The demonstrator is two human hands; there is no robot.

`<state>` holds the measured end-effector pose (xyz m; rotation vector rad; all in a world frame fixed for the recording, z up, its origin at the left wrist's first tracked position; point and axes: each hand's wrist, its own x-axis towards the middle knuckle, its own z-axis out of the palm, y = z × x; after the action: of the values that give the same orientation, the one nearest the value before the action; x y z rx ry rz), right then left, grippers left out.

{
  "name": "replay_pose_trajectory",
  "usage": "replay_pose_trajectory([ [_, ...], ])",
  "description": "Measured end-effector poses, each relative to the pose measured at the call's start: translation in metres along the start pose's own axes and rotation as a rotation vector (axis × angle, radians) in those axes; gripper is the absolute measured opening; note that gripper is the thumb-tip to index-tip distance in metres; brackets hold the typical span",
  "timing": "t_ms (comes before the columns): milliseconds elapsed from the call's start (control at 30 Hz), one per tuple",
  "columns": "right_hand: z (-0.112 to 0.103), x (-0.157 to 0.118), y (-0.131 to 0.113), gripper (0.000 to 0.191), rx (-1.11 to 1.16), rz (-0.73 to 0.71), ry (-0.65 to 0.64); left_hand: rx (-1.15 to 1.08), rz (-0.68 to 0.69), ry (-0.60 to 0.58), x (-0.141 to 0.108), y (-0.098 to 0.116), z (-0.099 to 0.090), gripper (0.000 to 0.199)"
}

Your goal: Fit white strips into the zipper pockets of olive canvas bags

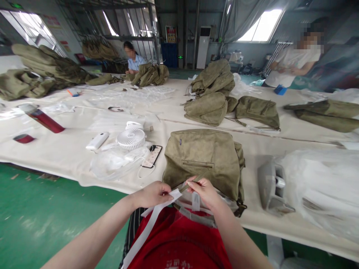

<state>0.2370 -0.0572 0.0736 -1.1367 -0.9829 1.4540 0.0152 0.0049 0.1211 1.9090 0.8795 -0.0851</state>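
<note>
An olive-green bag [200, 149] lies on the cream-covered table in front of me. At its near edge my left hand [155, 193] is closed on a white strip [153, 220], which hangs down over the red cloth on my lap. Just to the right, my right hand [202, 189] pinches a thin olive strap [186, 186] that runs toward the white strip's end. The two hands are close together but apart. Clear plastic and a pale band show below the bag, partly behind my right hand.
Left of the bag are a phone [152, 156], a white fan [131, 138] and a red bottle [46, 119]. A tape dispenser [273, 186] and plastic bags [325, 190] lie right. More olive bags [207, 108] sit farther back. Two people [136, 61] are across the table.
</note>
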Motion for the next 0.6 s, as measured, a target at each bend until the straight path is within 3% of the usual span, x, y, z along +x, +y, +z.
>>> replay_pose_trajectory([
  [267,-0.004,0.001,0.011,0.026,-0.022,0.013,0.041,-0.106,0.000,0.015,0.036,0.000,0.013,0.038],
  [500,-0.036,-0.001,0.016,0.051,0.349,0.222,0.286,0.060,0.057,0.067,0.059,0.009,0.013,0.036],
  [600,-0.038,0.004,0.020,0.046,0.284,0.172,0.379,0.081,0.048,0.037,0.069,0.018,0.015,0.035],
])
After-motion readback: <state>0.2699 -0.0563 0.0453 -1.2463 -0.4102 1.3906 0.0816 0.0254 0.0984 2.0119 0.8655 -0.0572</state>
